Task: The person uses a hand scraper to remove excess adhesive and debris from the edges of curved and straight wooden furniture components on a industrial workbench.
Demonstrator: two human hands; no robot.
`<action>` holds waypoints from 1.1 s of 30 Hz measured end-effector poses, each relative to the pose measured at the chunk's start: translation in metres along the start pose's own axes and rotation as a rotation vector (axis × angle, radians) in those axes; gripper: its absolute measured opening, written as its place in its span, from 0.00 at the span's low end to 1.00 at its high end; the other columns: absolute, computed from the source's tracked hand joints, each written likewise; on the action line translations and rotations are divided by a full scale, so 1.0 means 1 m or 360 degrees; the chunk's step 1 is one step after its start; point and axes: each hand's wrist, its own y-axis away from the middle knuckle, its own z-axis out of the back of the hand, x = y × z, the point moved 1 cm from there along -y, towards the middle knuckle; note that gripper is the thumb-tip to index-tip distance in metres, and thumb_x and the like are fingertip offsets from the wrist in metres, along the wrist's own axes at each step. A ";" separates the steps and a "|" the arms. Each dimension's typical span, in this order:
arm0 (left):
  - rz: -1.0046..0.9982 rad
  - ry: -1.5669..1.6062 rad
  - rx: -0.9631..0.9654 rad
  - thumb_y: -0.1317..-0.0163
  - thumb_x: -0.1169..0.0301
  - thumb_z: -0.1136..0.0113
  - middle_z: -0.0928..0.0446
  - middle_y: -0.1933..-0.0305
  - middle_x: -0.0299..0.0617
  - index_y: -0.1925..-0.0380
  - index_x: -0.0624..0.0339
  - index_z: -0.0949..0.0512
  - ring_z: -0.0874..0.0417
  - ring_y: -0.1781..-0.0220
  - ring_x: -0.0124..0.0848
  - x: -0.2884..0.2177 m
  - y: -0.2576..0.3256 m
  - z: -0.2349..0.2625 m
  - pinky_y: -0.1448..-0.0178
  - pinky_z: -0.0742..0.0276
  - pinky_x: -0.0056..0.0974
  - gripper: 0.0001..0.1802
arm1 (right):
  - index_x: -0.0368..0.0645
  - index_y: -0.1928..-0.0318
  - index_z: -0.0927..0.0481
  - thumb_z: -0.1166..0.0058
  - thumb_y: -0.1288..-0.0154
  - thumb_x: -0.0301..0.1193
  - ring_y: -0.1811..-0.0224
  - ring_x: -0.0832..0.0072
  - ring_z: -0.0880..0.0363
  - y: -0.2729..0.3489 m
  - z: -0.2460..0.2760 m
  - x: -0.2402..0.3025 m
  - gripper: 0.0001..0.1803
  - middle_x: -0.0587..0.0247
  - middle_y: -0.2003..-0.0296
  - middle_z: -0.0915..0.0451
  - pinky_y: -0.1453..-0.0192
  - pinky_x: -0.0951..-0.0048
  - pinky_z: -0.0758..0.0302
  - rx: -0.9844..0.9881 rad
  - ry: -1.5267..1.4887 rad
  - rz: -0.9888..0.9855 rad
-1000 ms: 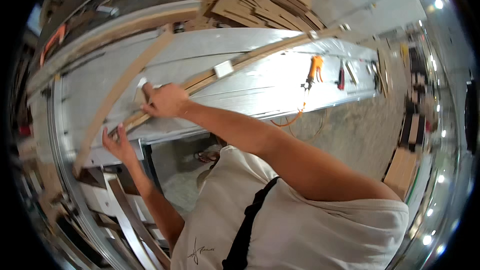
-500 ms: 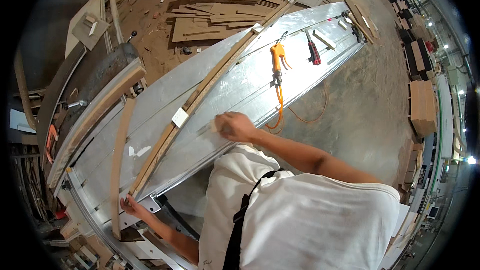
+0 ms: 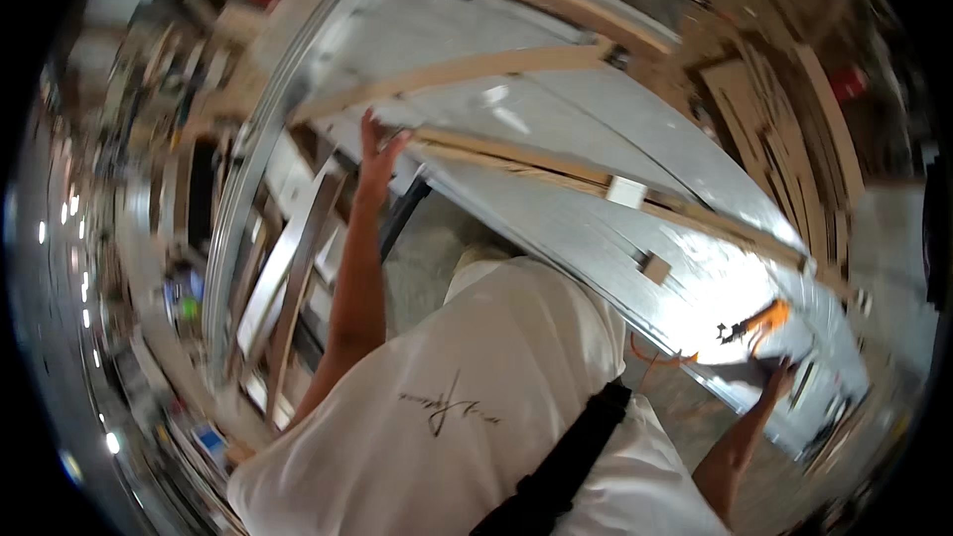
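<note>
A long wooden strip assembly (image 3: 516, 157) lies across the silvery metal table (image 3: 467, 30), with a white block (image 3: 625, 192) partway along it. At its left end is my left hand (image 3: 375, 157), fingers stretched and apart; whether it touches the wood is unclear. My right hand (image 3: 780, 379) reaches over the table's far right part, beside the orange air blow gun (image 3: 762, 322). Blur and a dark shadow hide its fingers and anything in them. A small brown wooden block (image 3: 655, 268) sits on the metal between the strip and the near edge.
A flat wooden strip (image 3: 467, 71) crosses the table farther back. Stacked boards (image 3: 794, 159) lie beyond the table on the right. Wooden lengths (image 3: 303, 278) stand left of my left arm. An orange hose (image 3: 660, 357) hangs by the near edge.
The view has swung round to the left. My right hand has let go of the small wooden block and moved right, past the air gun. My left hand's fingers have spread at the strip's end.
</note>
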 end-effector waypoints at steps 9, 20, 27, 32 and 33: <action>-0.0027 -0.0228 -0.0410 0.41 0.65 0.23 0.31 0.43 0.46 0.30 0.67 0.44 0.25 0.45 0.34 -0.037 0.043 0.011 0.43 0.24 0.38 0.48 | 0.26 0.63 0.15 0.37 0.41 0.55 0.71 0.56 0.15 0.033 -0.023 0.042 0.36 0.45 0.69 0.15 0.69 0.54 0.19 0.0327 -0.0716 -0.0832; -0.0257 -0.0345 -0.0167 0.40 0.78 0.29 0.30 0.40 0.42 0.26 0.54 0.42 0.26 0.41 0.31 -0.029 0.009 0.005 0.39 0.24 0.37 0.44 | 0.40 0.32 0.27 0.40 0.33 0.23 0.76 0.75 0.27 0.077 0.149 0.361 0.28 0.57 0.53 0.16 0.69 0.70 0.21 0.0132 -0.1723 0.0054; -0.0210 -0.0136 -0.0233 0.41 0.79 0.33 0.38 0.30 0.48 0.20 0.50 0.50 0.31 0.33 0.37 -0.023 0.025 0.016 0.32 0.29 0.41 0.52 | 0.46 0.36 0.26 0.52 0.19 0.36 0.80 0.90 0.38 0.228 0.130 0.697 0.17 0.76 0.76 0.33 0.80 0.82 0.40 0.1542 -0.1077 0.1070; -0.0082 -0.0056 -0.0307 0.43 0.73 0.33 0.44 0.23 0.58 0.20 0.51 0.61 0.38 0.23 0.50 -0.040 0.024 0.009 0.21 0.43 0.49 0.58 | 0.41 0.34 0.30 0.58 0.16 0.41 0.61 0.69 0.24 0.350 0.134 0.839 0.21 0.58 0.62 0.23 0.52 0.67 0.25 0.1687 -0.0629 0.2292; -0.0078 -0.0053 -0.0343 0.43 0.71 0.33 0.44 0.23 0.58 0.20 0.51 0.61 0.39 0.23 0.51 -0.040 0.027 0.011 0.20 0.44 0.49 0.58 | 0.42 0.36 0.28 0.52 0.19 0.38 0.60 0.66 0.22 0.366 0.126 0.855 0.19 0.56 0.62 0.22 0.52 0.67 0.24 0.1666 -0.0597 0.2414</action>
